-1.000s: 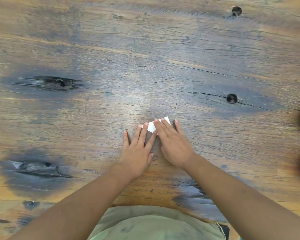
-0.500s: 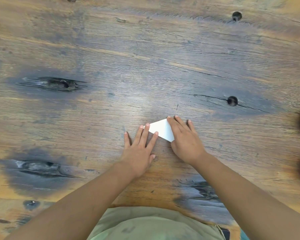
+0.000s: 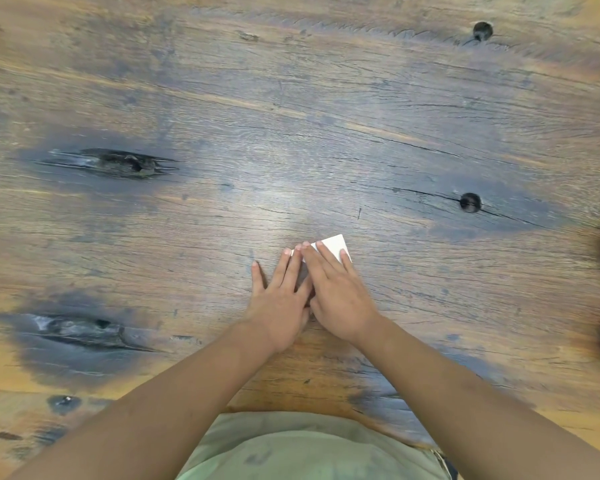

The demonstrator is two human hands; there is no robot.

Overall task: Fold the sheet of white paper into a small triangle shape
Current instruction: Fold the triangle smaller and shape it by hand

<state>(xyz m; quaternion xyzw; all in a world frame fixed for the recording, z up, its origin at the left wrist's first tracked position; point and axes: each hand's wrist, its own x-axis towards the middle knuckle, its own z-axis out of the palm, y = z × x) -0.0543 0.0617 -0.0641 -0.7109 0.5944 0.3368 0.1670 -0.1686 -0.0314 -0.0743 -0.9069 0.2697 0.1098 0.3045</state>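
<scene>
Head view. Folded white paper (image 3: 335, 245) flat on wooden table (image 3: 291, 133), mostly covered, far corner showing. Right hand (image 3: 340, 299) spread across it, fingers straight, pressing down. Left hand (image 3: 280, 306) alongside, touching right, fingers straight, tips at paper's left edge.

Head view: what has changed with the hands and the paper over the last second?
Half a second ago the right hand lay at the right edge of the folded paper; it has since slid left over it and presses it flat, only the far corner showing. The left hand stayed flat on the table, fingertips at the paper's left end. Nothing gripped or released.
</scene>
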